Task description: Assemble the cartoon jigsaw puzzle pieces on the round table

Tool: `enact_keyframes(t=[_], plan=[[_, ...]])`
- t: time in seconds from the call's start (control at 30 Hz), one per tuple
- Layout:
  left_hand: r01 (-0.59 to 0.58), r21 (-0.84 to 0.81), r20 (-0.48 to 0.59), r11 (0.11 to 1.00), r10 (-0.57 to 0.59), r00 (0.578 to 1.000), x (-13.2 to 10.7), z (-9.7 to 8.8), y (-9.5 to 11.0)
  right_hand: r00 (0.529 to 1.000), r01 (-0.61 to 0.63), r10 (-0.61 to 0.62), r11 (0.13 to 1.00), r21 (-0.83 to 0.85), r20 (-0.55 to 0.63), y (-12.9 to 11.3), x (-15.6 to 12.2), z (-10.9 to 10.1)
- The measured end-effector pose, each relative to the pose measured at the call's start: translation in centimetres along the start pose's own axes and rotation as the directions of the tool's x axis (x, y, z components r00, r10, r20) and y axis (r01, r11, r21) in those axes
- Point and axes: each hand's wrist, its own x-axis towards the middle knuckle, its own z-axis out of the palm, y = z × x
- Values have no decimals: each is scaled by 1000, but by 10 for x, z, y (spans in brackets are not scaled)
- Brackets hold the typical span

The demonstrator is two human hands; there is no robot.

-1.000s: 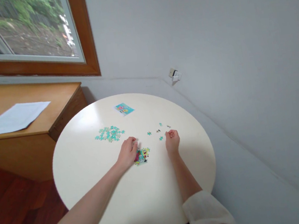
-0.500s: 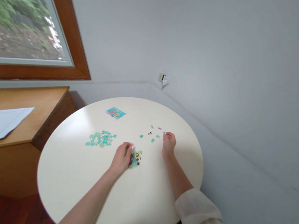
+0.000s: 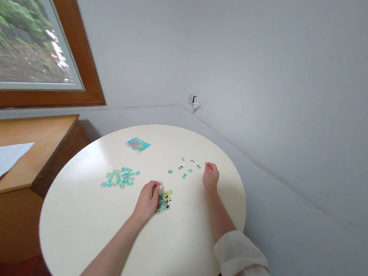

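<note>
Teal piece pile (image 3: 120, 178) lies well left of the left hand (image 3: 147, 201), whose flat fingers press the assembled puzzle patch (image 3: 164, 200). Loose pieces (image 3: 184, 170) sit between hands. Right hand (image 3: 210, 177) is curled; grip cannot be told.

Left hand (image 3: 147, 200) on joined puzzle patch (image 3: 165, 200), right hand (image 3: 210, 177) by loose pieces (image 3: 183, 168), round table (image 3: 90, 221)

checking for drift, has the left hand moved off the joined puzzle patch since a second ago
No. The left hand still rests on the left edge of the joined puzzle patch, the same way relative to the teal pile. Only the camera view has shifted.
</note>
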Motion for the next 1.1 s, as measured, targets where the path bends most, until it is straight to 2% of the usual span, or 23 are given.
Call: enact_keyframes(t=[0.07, 0.13, 0.23, 0.33, 0.4, 0.5, 0.67, 0.73, 0.87, 1.1], plan=[[-7, -1, 1, 1000, 7, 1000, 0, 0, 0, 988, 82, -39, 951, -298, 147, -7, -8, 3], [-9, -2, 1, 1000, 9, 1000, 1, 1, 0, 958, 193, -51, 842, -504, 282, -14, -17, 5], [-9, -4, 2, 1000, 9, 1000, 1, 2, -2, 923, 276, 1, 693, -666, 384, -23, -25, 7], [-14, -2, 1, 1000, 14, 1000, 2, 4, -6, 900, 307, 60, 616, -726, 431, -28, -26, 6], [-20, 3, 0, 1000, 20, 1000, 3, 5, -8, 888, 313, 86, 608, -730, 452, -31, -25, 5], [-21, 6, -2, 1000, 21, 1000, 3, 6, -9, 883, 288, 109, 641, -712, 456, -33, -23, 4], [-13, -5, -14, 1000, 13, 1000, 2, 3, -3, 906, 238, 75, 723, -649, 416, -35, -21, 2], [-13, -7, -13, 1000, 13, 1000, 2, 2, -2, 927, 193, 78, 737, -648, 366, -36, -20, 0], [-11, -3, -12, 1000, 11, 1000, 2, 3, -4, 958, 118, 102, 713, -691, 269, -37, -19, -2], [-14, 11, -14, 1000, 14, 1000, 2, 3, -4, 931, 209, 109, 625, -752, 349, -39, -22, -1]])
